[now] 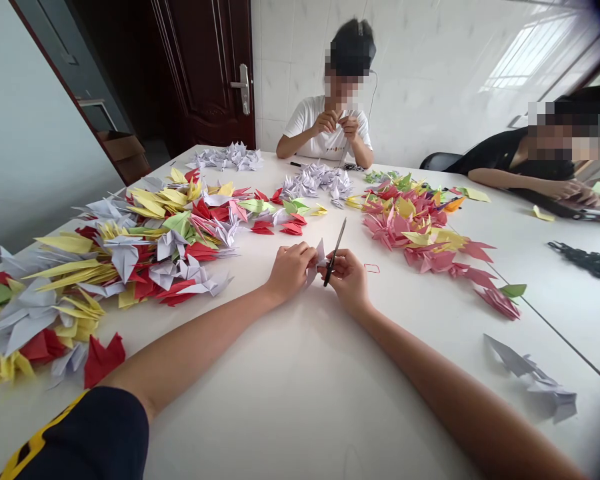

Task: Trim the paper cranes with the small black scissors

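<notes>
Over the middle of the table, my left hand [293, 270] grips a white folded paper crane [312, 273] with its fingers closed round the paper's left side. Close beside it, my right hand [351, 277] is closed on a slim pointed tool [336, 250] with a black lower part and a metal tip slanting up; its exact kind is unclear. The fingertips of my right hand also reach the crane's right edge. My fingers partly cover the crane.
A large heap of white, yellow, red and green paper cranes [180, 220] spreads along the left. Mostly pink ones [405, 217] lie right, white ones [315, 180] farther back. Several white cranes [535, 380] lie near right. Two people sit opposite and right, hands busy.
</notes>
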A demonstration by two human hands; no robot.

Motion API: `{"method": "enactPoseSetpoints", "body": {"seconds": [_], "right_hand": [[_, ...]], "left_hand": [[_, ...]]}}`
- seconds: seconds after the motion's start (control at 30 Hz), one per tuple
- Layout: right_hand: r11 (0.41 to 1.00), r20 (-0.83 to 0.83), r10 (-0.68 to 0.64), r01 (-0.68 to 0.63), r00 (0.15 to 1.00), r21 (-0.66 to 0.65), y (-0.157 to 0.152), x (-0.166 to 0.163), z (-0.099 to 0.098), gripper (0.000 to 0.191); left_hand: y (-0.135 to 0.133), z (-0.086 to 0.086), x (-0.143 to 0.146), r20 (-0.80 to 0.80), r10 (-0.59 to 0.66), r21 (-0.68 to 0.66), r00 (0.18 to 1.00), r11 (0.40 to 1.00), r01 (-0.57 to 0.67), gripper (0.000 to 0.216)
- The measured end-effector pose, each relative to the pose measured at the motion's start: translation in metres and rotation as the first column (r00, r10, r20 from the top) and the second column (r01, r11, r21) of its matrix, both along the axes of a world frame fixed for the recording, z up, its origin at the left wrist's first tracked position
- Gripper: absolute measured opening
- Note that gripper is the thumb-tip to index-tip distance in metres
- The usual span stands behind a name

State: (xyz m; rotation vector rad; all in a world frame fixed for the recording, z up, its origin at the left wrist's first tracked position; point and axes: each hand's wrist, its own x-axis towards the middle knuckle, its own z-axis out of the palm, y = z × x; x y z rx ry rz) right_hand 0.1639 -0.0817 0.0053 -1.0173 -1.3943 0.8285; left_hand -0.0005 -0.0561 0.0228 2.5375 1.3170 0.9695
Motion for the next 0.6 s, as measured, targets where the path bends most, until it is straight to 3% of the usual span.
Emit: {"method": "enactPoseSetpoints", "body": {"seconds": [0.37,0.6], "right_hand": [[0.998,0.064,-0.033,0.030,0.997,0.054,0.0020,0.0017,-0.0022,0.027],[1.000,-0.031,-0.006,0.006,1.000,0.002,0.0039,0.0018,-0.0032,0.030]], "left_hand": [[-0.0018,-0.0001,0.0011,0.050,-0.015,-0.085,0.999,0.996,0.019,0.015],[-0.0010,-0.0008,0.0016,0.226,-0.032,-0.208,0.974,0.975,0.081,0.024]]}}
